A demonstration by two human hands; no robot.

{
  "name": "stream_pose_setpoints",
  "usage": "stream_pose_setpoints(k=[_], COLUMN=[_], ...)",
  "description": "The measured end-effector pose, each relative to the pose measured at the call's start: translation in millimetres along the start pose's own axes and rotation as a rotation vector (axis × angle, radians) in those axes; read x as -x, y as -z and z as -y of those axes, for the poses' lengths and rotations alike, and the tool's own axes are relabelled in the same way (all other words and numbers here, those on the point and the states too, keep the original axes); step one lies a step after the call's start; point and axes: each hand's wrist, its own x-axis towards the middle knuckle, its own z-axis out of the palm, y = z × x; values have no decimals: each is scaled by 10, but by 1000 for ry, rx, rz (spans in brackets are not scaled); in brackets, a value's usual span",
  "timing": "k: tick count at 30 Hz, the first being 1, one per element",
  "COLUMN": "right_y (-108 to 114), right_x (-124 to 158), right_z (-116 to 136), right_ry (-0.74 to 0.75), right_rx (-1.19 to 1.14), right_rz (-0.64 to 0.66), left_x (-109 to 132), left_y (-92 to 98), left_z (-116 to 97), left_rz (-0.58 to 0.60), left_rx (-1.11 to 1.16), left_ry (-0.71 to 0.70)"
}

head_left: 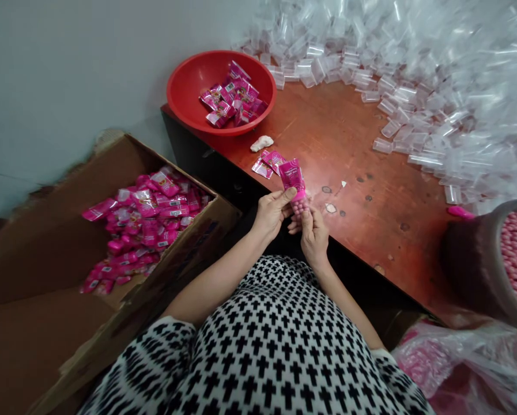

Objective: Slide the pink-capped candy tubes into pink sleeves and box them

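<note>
A clear cup of small pink balls has a pink rim and a shiny pink packet standing over its top. Both my hands are closed on it at the table's front edge. My left hand grips near the rim, its thumb on the pink band. Lower down, the fingers of my right hand hold the cup's side. Two flat pink packets lie on the table just behind, beside a crumpled white piece.
A red bowl with pink packets stands at the back left. Left below is a cardboard box of filled pink packs. Clear cups are heaped at the back right. A bucket of pink balls and a plastic bag are at right.
</note>
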Motion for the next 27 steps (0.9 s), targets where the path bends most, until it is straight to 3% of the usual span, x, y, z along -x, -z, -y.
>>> stream_pose_setpoints(k=[6,12,16,18,20,23,25,27], right_y=[36,70,212,369,561,814,889,860], right_x=[-34,-61,-121,-220,-379,-642,-761,-808], right_z=[59,118,177,183,174,193,268,392], right_ry=[-199,-136,-120,-61,46,174,258,320], right_rx=[-232,-130,70,299,638,1053,1110,982], right_rz=[90,108,190,128,22,-12,-29,-24], left_x=[3,48,13,-17,-34,-36,-29,-15], left_y=[4,-24,20,72,128,197,223,222], left_z=[-28,11,-17,-61,-93,-99,-91,-93], left_rz=[-19,35,-66,-110,-74,0,40,97], left_rx=[-57,-159,-34,-29,-125,-299,-407,-583], left_ry=[-27,-57,-61,-58,-39,-76,-139,-216])
